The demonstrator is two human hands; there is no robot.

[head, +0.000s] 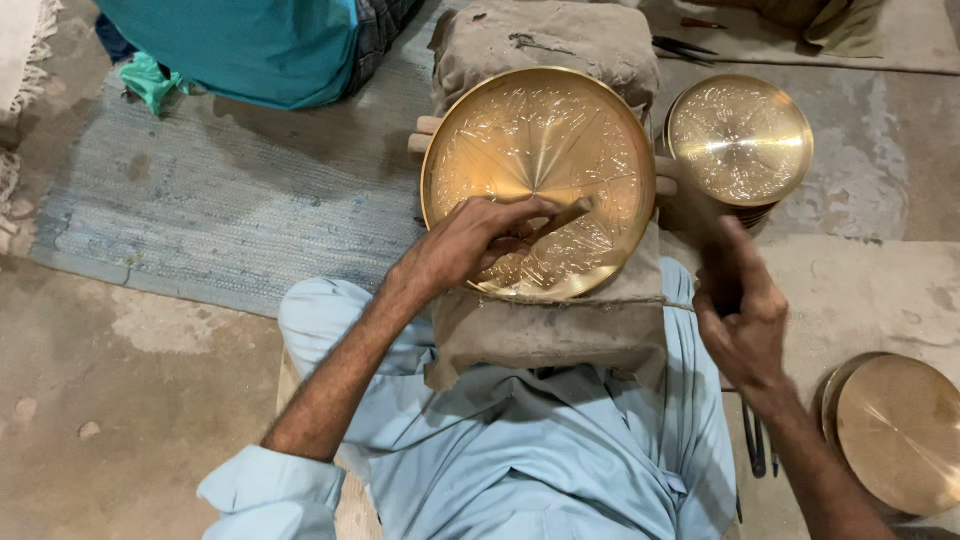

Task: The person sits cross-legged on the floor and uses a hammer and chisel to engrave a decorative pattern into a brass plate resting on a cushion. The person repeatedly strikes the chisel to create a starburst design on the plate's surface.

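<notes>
A round brass plate with fine line patterns lies on a cloth-covered block between my knees. My left hand rests on the plate's lower left part and pinches a thin metal punch, its tip set on the plate's surface. Raised to the right of the plate, my right hand is blurred and closed around a dark handle, whose head I cannot make out.
A stack of patterned brass plates stands at the right back. Plain brass plates lie at the lower right, dark metal tools beside them. A blue woven mat covers the floor left. A person in teal sits at the back.
</notes>
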